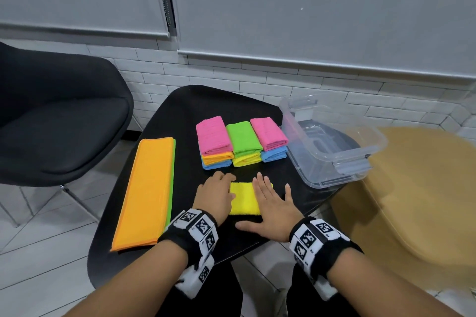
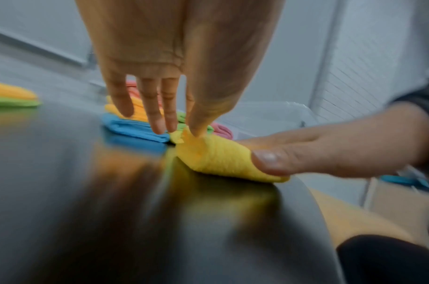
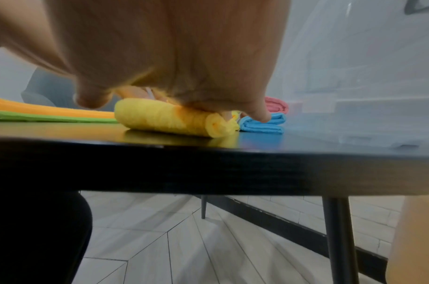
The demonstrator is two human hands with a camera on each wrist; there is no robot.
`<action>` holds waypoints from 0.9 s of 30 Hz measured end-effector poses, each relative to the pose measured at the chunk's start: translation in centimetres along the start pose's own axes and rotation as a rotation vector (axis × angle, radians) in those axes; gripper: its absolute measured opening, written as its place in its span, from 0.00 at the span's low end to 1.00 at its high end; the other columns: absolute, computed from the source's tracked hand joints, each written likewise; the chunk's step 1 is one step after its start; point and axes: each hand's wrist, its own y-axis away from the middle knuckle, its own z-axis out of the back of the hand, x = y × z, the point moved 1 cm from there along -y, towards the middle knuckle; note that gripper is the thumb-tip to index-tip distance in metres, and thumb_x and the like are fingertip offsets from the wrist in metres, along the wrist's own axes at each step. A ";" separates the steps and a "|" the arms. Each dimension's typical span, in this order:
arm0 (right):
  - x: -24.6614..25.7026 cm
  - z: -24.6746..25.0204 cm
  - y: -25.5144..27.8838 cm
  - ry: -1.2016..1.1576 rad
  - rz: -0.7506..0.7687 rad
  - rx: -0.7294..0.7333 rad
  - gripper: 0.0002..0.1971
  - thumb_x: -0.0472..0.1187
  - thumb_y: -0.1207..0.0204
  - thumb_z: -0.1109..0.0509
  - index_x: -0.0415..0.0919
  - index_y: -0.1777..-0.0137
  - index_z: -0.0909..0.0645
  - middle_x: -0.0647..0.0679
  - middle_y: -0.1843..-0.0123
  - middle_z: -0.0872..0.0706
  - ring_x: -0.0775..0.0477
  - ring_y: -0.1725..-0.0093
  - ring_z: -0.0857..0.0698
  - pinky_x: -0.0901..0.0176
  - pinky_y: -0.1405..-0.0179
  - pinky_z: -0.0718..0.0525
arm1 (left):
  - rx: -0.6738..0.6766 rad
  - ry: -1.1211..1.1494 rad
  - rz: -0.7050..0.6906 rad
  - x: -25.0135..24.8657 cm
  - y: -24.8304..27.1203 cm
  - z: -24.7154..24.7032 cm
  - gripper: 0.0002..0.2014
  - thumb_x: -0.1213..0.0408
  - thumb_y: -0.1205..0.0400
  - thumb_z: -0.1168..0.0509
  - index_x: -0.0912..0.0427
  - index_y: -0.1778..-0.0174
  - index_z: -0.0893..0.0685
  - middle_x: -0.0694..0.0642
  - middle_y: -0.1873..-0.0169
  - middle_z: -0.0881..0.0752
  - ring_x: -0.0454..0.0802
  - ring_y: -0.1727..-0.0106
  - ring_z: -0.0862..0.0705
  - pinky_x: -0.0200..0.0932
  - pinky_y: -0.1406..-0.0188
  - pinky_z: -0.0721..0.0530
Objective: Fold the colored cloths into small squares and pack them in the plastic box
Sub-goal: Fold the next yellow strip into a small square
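Note:
A folded yellow cloth [image 1: 243, 201] [image 2: 218, 157] [image 3: 159, 117] lies near the front edge of the black table [image 1: 180, 116]. My right hand [image 1: 270, 201] [image 3: 184, 92] presses flat on its right part, fingers spread and straight. My left hand [image 1: 219, 188] [image 2: 174, 123] rests at its left edge with straight fingers, the thumb touching the cloth's far corner. Behind it stand three stacks of folded cloths: pink over orange and blue [image 1: 213, 141], green over yellow [image 1: 243, 141], pink over blue [image 1: 269, 136]. The clear plastic box [image 1: 373, 134] stands at the right with no cloths in it.
Long orange and green cloths [image 1: 146, 193] lie stacked along the table's left side. A black chair [image 1: 59, 123] stands to the left and a tan seat [image 1: 412, 201] to the right, just behind the box. The table edge [image 3: 208, 169] is close under my wrists.

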 end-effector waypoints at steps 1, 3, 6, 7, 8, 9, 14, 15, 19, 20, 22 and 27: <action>-0.3 0.2 0.2 0.013 0.019 -0.012 0.64 0.84 0.46 0.62 0.41 0.18 0.72 0.50 0.18 0.75 0.53 0.18 0.70 0.30 0.23 0.67 | 0.038 0.050 -0.030 0.4 0.1 0.1 0.21 0.63 0.16 0.37 0.48 0.26 0.28 0.51 0.31 0.27 0.49 0.32 0.25 0.48 0.34 0.26; -0.6 0.6 0.9 0.085 0.067 -0.069 0.57 0.80 0.36 0.58 0.42 0.17 0.70 0.51 0.18 0.76 0.54 0.18 0.71 0.29 0.22 0.66 | 0.116 0.047 -0.107 0.9 0.2 0.4 0.21 0.68 0.16 0.38 0.48 0.27 0.25 0.49 0.30 0.28 0.48 0.31 0.25 0.45 0.34 0.26; -1.1 0.3 1.8 0.145 0.106 -0.073 0.41 0.63 0.19 0.53 0.44 0.16 0.66 0.53 0.16 0.70 0.55 0.17 0.66 0.26 0.22 0.64 | 0.260 -0.094 -0.207 1.4 0.1 0.8 0.31 0.76 0.20 0.40 0.45 0.24 0.29 0.47 0.23 0.34 0.48 0.25 0.31 0.42 0.30 0.29; -1.3 0.1 2.0 0.120 0.102 -0.056 0.38 0.58 0.17 0.50 0.45 0.16 0.65 0.53 0.15 0.68 0.55 0.16 0.64 0.27 0.22 0.65 | 0.309 -0.118 -0.218 1.5 0.1 0.9 0.34 0.77 0.22 0.40 0.44 0.22 0.32 0.46 0.21 0.36 0.49 0.24 0.33 0.43 0.28 0.30; -1.4 -0.1 2.1 0.082 0.096 -0.048 0.37 0.55 0.16 0.47 0.46 0.16 0.65 0.55 0.15 0.66 0.56 0.16 0.63 0.29 0.21 0.64 | 0.348 -0.130 -0.219 1.6 0.1 0.9 0.36 0.77 0.22 0.39 0.43 0.20 0.35 0.45 0.20 0.39 0.49 0.22 0.34 0.44 0.27 0.30; -1.5 -0.3 2.0 0.042 0.094 -0.048 0.37 0.53 0.16 0.46 0.47 0.16 0.65 0.56 0.15 0.66 0.57 0.16 0.62 0.32 0.20 0.62 | 0.375 -0.137 -0.212 1.7 0.2 0.9 0.37 0.76 0.22 0.38 0.42 0.19 0.38 0.45 0.19 0.40 0.49 0.21 0.36 0.46 0.25 0.31; -1.9 -0.3 0.6 -0.051 0.105 -0.074 0.39 0.50 0.17 0.40 0.47 0.15 0.60 0.56 0.14 0.56 0.56 0.15 0.55 0.45 0.17 0.52 | 0.388 -0.225 -0.157 1.0 0.5 0.8 0.38 0.58 0.21 0.31 0.41 0.18 0.43 0.44 0.19 0.40 0.51 0.21 0.40 0.59 0.26 0.33; -1.9 -0.2 0.3 -0.087 0.112 -0.092 0.38 0.48 0.17 0.39 0.47 0.15 0.57 0.54 0.14 0.52 0.56 0.15 0.52 0.48 0.17 0.50 | 0.369 -0.244 -0.155 0.7 0.4 0.8 0.37 0.56 0.21 0.31 0.42 0.19 0.42 0.45 0.20 0.38 0.52 0.21 0.39 0.59 0.27 0.33; -2.2 0.2 0.0 -0.376 0.075 -0.236 0.28 0.39 0.19 0.39 0.46 0.19 0.37 0.48 0.20 0.29 0.49 0.21 0.31 0.56 0.22 0.35 | 0.267 -0.159 -0.175 -0.4 -0.1 1.0 0.29 0.55 0.21 0.32 0.46 0.25 0.33 0.46 0.25 0.33 0.51 0.24 0.36 0.56 0.30 0.30; -2.3 0.4 0.1 -0.450 0.064 -0.277 0.25 0.40 0.20 0.38 0.48 0.22 0.30 0.46 0.27 0.21 0.47 0.27 0.24 0.53 0.27 0.28 | 0.233 -0.072 -0.166 -0.5 -0.3 1.2 0.25 0.55 0.21 0.32 0.47 0.28 0.29 0.46 0.28 0.30 0.51 0.26 0.33 0.55 0.31 0.28; -2.5 0.6 0.2 -0.566 0.058 -0.339 0.17 0.42 0.22 0.36 0.50 0.33 0.23 0.48 0.42 0.13 0.46 0.42 0.15 0.49 0.40 0.19 | 0.177 0.135 -0.129 -0.3 -0.8 1.7 0.18 0.58 0.22 0.30 0.49 0.36 0.23 0.48 0.37 0.22 0.50 0.33 0.25 0.52 0.35 0.24; -2.5 1.4 0.5 -0.849 -0.009 -0.506 0.09 0.45 0.23 0.28 0.46 0.47 0.22 0.52 0.57 0.16 0.53 0.56 0.18 0.61 0.55 0.20 | 0.215 0.464 -0.022 -0.2 -2.7 2.8 0.18 0.57 0.17 0.34 0.57 0.32 0.23 0.48 0.40 0.19 0.49 0.34 0.21 0.39 0.38 0.25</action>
